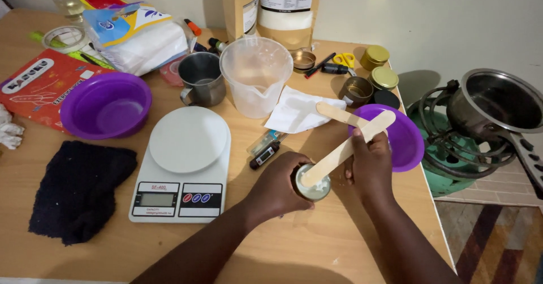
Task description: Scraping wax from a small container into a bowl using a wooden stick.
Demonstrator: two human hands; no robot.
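My left hand [277, 186] wraps around a small round tin [313, 186] of white wax standing on the wooden table [317, 244]. My right hand [369, 160] grips a flat wooden stick [346, 147] whose lower end rests in the wax. The stick slants up to the right over a purple bowl [403, 140], where a second wooden stick [337, 113] lies across the rim.
A white kitchen scale [182, 165] sits left of my hands, with a dark cloth [79, 190] and another purple bowl [106, 104] further left. A clear plastic jug [256, 76], metal cup [201, 79], thermometer [264, 156], small tins and wax bags stand behind. A pot [498, 106] sits on a green stove off the right edge.
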